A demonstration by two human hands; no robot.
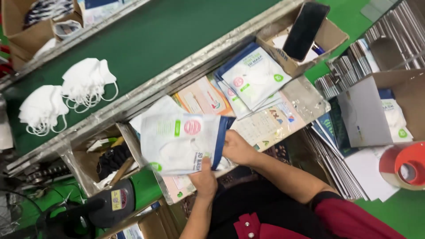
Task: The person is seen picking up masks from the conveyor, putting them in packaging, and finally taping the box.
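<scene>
A white mask pouch (pixel 179 141) with a blue edge strip, a green tab and a pink round mark is held flat in front of me. My left hand (pixel 204 179) grips its lower edge from below. My right hand (pixel 237 148) pinches the blue end on the right side. A white mask shows through the pouch. Behind it lies a fanned stack of the same pouches (pixel 253 77) on the bench, touching a printed sheet under clear plastic (pixel 270 124).
A green conveyor belt (pixel 168 35) carries two piles of white masks (pixel 66 95). A cardboard box with a black phone (pixel 305 28) stands at the back right. Flat pouch stacks (pixel 349 71), an open carton (pixel 394 106) and a red tape roll (pixel 405 166) lie right. A heat sealer (pixel 110 201) sits lower left.
</scene>
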